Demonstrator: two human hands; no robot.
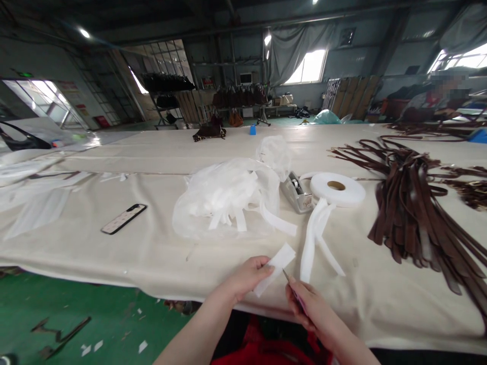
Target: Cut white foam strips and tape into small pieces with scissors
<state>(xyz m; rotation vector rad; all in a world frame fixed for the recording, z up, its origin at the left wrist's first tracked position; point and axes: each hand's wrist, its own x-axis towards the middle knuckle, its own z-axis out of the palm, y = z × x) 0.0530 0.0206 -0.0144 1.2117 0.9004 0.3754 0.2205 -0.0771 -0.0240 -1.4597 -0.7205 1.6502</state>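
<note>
My left hand (249,276) pinches a short, flat white strip (282,257) between thumb and fingers, above the table's front edge. Just right of it, my right hand (310,304) is closed around scissors (286,276); the slim metal tip points at the strip's edge and a purplish handle shows among the fingers. Beyond my hands lies a clear plastic bag (182,215) filled with white strips. A roll of white tape (352,190) rests flat to the right, with loose white lengths (310,248) hanging toward me. Against the roll stands a grey tape dispenser (299,197).
Dark brown leather straps (411,208) are heaped on the right of the cloth-covered table (152,263). A phone (124,219) lies on the left. Farther back are a dark bag (210,133) and a blue object (252,130). Another person (429,104) sits at far right.
</note>
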